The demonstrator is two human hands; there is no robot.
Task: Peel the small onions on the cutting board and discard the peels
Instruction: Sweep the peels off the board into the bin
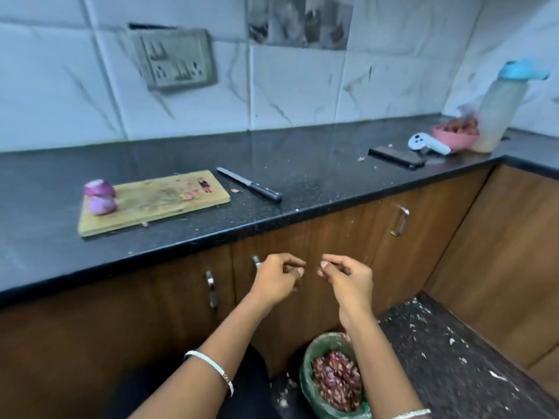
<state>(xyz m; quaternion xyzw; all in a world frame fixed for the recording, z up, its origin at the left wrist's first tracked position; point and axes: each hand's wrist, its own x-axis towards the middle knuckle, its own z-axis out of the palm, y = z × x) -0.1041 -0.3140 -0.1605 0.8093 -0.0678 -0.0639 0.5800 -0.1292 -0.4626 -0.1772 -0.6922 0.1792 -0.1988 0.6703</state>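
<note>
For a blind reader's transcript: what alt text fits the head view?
A person's left hand and right hand, fingers curled, hover before the cabinet doors; below the arms a green-lined bin holds onion peels. Two peeled onions sit on a wooden cutting board, a knife beside it.

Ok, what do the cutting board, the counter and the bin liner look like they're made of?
Cutting board: pale wood, it seems, matte, with a worn, stained middle. Counter: dark speckled stone, probably polished granite, since it faintly reflects the wall. Bin liner: thin green plastic, crinkled and slightly translucent.

onions on board's left end | knife right of board
</note>
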